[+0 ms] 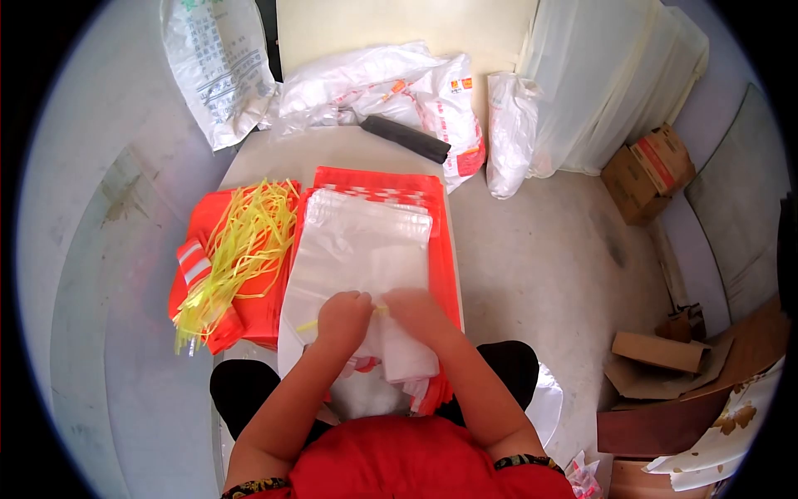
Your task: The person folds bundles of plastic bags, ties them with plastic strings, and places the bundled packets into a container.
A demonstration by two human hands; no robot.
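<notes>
Ribbon [381,310] is clamped in the left hand [346,317] over white bags [359,241]; the right hand [412,313] is too blurred to tell.

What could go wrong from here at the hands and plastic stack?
The thin yellow strip by the left hand and blurred right hand might slip. The smooth translucent plastic could slide over the red layer beneath. Tangled yellow strands may drag along together if one is pulled.

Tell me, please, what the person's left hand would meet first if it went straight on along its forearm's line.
Probably the pale plastic stack, spread just ahead of the left hand; one view leaves depth unclear, so it might skim over the top instead.
</notes>
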